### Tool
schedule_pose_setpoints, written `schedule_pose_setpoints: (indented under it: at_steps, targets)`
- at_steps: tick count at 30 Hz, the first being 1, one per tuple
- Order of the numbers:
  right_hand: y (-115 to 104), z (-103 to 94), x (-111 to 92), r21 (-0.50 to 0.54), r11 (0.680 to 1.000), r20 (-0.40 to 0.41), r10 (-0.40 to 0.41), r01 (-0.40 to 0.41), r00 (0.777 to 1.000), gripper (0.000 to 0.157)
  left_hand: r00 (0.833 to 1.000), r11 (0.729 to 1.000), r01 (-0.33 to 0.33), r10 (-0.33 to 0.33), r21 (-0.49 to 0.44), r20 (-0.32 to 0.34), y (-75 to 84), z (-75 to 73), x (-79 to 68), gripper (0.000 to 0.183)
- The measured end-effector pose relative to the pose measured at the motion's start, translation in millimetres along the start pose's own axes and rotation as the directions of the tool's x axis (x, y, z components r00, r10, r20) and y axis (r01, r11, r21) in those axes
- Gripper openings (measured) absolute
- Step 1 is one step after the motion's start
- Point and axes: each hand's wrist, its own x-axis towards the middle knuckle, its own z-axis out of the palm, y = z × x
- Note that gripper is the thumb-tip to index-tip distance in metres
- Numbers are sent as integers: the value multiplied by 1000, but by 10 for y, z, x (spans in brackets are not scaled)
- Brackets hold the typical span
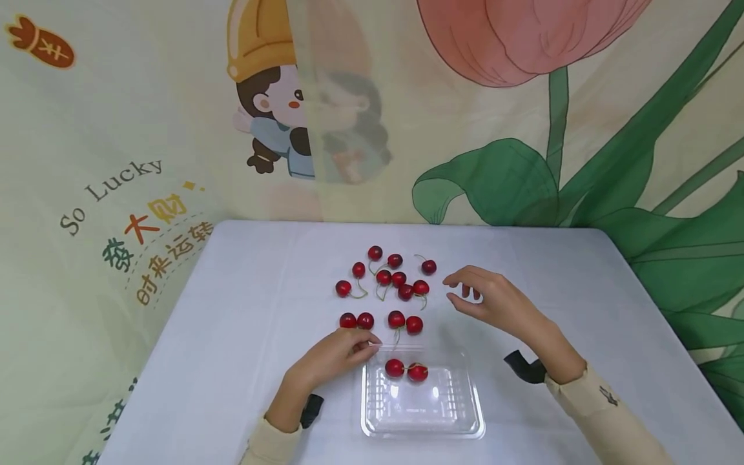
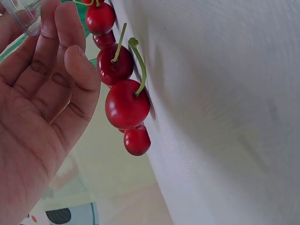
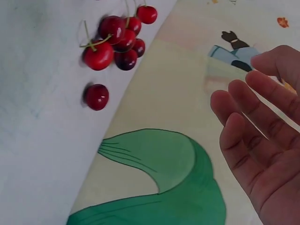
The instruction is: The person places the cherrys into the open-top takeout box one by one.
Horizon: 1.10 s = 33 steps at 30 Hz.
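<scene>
2 cherries (image 1: 394, 368) sit inside the clear plastic box (image 1: 423, 413), while 13 more cherries (image 1: 383, 278) lie outside it on the white table (image 1: 232, 310). Judged by that count, loading the box is at an early stage: a small share is in, most is left.

The box stands at the near middle of the table with no lid over it that I can make out. Its 2 cherries rest side by side at the far end, stems between them, and the rest of its floor is bare. Of those outside, 9 are scattered farther away, 2 lie just past the box's far edge, and 2 lie just beyond the left hand (image 1: 334, 355).

That hand is at the box's far left corner, its fingers loosely bent and seeming to pinch the rim against the thumb. The right hand (image 1: 488, 298) hovers right of the far group, fingers gently curved, thumb apart, holding nothing; a lone cherry (image 1: 429, 267) is near its fingertips.
</scene>
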Motion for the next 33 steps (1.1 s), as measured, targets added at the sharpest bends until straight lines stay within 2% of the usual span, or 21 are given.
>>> schedule_pose_setpoints:
  at_steps: [8, 17, 26, 33]
  targets:
    - [212, 187, 95, 55, 994, 88, 89, -94, 992, 21, 1000, 1000, 3, -3, -6, -8, -3, -2, -8, 19]
    - [356, 324, 129, 67, 987, 158, 133, -145, 979, 19, 1000, 1000, -11, 11, 1, -17, -21, 0, -6, 19]
    - [444, 497, 170, 54, 975, 272, 192, -214, 943, 22, 1000, 1000, -6, 6, 7, -3, -34, -8, -5, 18]
    - [468, 631, 199, 48, 959, 303, 254, -281, 919, 16, 1000, 1000, -1, 1, 16, -1, -37, -18, -25, 19]
